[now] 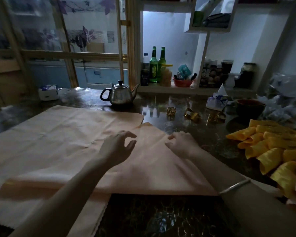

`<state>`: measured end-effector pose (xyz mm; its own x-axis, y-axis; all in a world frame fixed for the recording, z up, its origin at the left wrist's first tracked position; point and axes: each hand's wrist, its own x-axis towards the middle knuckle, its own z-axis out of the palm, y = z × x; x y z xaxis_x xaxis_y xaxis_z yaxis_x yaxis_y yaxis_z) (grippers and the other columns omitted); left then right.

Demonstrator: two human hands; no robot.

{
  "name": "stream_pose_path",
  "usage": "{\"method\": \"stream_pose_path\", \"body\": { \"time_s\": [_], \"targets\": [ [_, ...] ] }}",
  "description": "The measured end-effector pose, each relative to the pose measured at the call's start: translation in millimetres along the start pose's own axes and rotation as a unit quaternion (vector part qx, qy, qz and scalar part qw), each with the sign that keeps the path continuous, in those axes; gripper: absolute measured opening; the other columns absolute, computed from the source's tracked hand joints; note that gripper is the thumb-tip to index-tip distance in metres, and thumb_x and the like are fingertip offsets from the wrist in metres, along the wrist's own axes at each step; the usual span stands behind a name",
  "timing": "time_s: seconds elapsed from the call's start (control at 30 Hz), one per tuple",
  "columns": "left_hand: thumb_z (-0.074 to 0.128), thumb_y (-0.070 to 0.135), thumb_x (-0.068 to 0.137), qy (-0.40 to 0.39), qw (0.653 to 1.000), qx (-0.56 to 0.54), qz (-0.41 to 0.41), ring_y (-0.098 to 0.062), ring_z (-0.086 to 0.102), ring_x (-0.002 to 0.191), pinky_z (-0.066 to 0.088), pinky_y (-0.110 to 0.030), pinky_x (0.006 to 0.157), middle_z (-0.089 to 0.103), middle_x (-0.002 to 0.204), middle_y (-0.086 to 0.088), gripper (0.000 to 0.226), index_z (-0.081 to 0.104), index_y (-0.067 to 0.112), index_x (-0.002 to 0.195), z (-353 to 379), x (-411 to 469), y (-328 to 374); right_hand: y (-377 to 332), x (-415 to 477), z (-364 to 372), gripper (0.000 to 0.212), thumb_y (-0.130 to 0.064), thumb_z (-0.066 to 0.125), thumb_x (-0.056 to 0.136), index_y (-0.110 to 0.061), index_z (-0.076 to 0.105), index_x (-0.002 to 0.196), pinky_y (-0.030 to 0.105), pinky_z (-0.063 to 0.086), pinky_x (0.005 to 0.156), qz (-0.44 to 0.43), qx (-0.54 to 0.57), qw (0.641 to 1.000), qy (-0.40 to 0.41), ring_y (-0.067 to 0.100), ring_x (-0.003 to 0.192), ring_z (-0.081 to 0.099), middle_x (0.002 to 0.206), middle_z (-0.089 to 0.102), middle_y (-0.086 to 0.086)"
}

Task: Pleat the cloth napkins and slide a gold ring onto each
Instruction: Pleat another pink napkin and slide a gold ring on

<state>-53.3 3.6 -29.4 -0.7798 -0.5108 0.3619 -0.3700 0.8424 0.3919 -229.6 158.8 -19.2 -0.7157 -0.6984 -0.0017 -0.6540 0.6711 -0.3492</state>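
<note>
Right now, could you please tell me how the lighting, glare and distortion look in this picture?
Head view: dim overall, brightest in the white shelf alcove; head view: the glossy dark table mirrors the green bottles as glare; head view: wide-angle distortion tilts the window frame; head view: the peach napkin and gold rings are readable, not blurred.

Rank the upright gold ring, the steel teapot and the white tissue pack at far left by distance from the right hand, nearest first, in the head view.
1. The gold ring: standing upright just beyond the right hand.
2. The steel teapot: farther back and off to the left.
3. The tissue pack: far left, beyond the napkin's far corner.
</note>
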Motion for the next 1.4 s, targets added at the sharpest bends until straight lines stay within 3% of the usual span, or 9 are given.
{"method": "stream_pose_path", "body": {
  "time_s": [0.1,0.23,0.37,0.47,0.63,0.87,1.07,1.23,1.4],
  "targets": [
    [0.064,0.026,0.089,-0.014,0.999,-0.016,-0.032,-0.015,0.065,0.103,0.049,-0.030,0.087,0.070,0.110,0.002,0.019,0.071,0.025,0.107,5.1,47.0,-21.6,-13.3,42.1,2.7,0.030,-0.037,0.064,0.089,-0.020,0.066,0.114,0.039,0.048,0.097,-0.011,0.062,0.998,0.004,0.022,0.111,0.058,0.123,0.063,0.005],
    [0.065,0.022,0.087,-0.036,0.996,-0.040,-0.065,-0.010,0.067,0.089,0.052,-0.027,0.084,0.072,0.106,0.006,0.017,0.073,0.024,0.102,19.0,100.3,-42.5,-27.6,88.3,7.4,0.028,-0.034,0.068,0.087,-0.017,0.068,0.110,0.036,0.051,0.092,0.004,0.074,0.997,0.008,0.021,0.103,0.061,0.112,0.066,0.004],
    [0.067,0.024,0.086,-0.091,0.992,-0.048,-0.076,-0.012,0.067,0.094,0.054,-0.031,0.085,0.070,0.106,0.006,0.021,0.072,0.023,0.106,35.4,142.9,-52.1,-34.4,126.1,15.7,0.027,-0.035,0.073,0.083,-0.014,0.071,0.100,0.038,0.053,0.089,0.028,0.096,0.995,-0.005,0.020,0.095,0.064,0.101,0.070,0.005],
    [0.069,0.023,0.084,-0.120,0.987,-0.049,-0.093,-0.015,0.064,0.099,0.050,-0.025,0.085,0.069,0.103,0.004,0.022,0.072,0.019,0.106,50.6,162.5,-53.1,-34.6,143.5,17.0,0.022,-0.034,0.077,0.079,-0.017,0.075,0.092,0.034,0.055,0.084,0.034,0.077,0.996,-0.028,0.016,0.089,0.065,0.095,0.072,0.002],
    [0.074,0.032,0.078,-0.128,0.986,-0.052,-0.096,-0.013,0.065,0.086,0.052,-0.026,0.079,0.066,0.083,0.009,0.015,0.074,0.025,0.092,67.5,174.3,-53.3,-30.4,156.6,15.4,0.011,-0.029,0.081,0.076,-0.028,0.071,0.072,0.024,0.051,0.069,0.021,0.096,0.993,-0.070,0.007,0.079,0.062,0.081,0.069,-0.007],
    [0.077,0.030,0.078,-0.113,0.990,-0.052,-0.070,-0.012,0.054,0.070,0.042,-0.024,0.065,0.052,0.065,0.017,0.003,0.074,0.030,0.079,69.1,175.0,-58.0,-19.6,153.2,19.5,0.012,-0.030,0.074,0.083,-0.031,0.069,0.072,0.027,0.051,0.078,-0.028,0.105,0.993,-0.044,0.005,0.082,0.062,0.082,0.069,-0.010],
    [0.076,0.032,0.078,-0.099,0.992,-0.057,-0.052,-0.013,0.061,0.076,0.054,-0.032,0.076,0.064,0.074,0.012,0.009,0.070,0.033,0.072,66.4,170.8,-59.8,-18.9,154.5,22.1,0.005,-0.030,0.072,0.086,-0.026,0.074,0.086,0.026,0.050,0.080,-0.046,0.103,0.993,-0.023,0.006,0.085,0.062,0.089,0.070,-0.008],
    [0.074,0.028,0.083,-0.058,0.995,-0.079,-0.011,0.001,0.053,0.063,0.038,-0.006,0.055,0.062,0.078,0.014,0.003,0.074,0.028,0.086,56.2,160.0,-57.0,-14.6,152.4,25.5,0.009,-0.026,0.072,0.085,-0.026,0.072,0.094,0.015,0.043,0.066,-0.075,0.146,0.986,-0.001,0.003,0.079,0.059,0.087,0.067,-0.011],
    [0.075,0.027,0.082,-0.044,0.993,-0.103,0.032,0.003,0.057,0.065,0.041,-0.005,0.057,0.064,0.078,0.015,0.008,0.073,0.029,0.090,47.6,150.8,-55.9,-11.8,145.3,25.4,0.012,-0.020,0.073,0.083,-0.031,0.070,0.080,0.019,0.042,0.063,-0.148,0.167,0.974,0.051,0.005,0.072,0.057,0.078,0.063,-0.013]
  ]
}}
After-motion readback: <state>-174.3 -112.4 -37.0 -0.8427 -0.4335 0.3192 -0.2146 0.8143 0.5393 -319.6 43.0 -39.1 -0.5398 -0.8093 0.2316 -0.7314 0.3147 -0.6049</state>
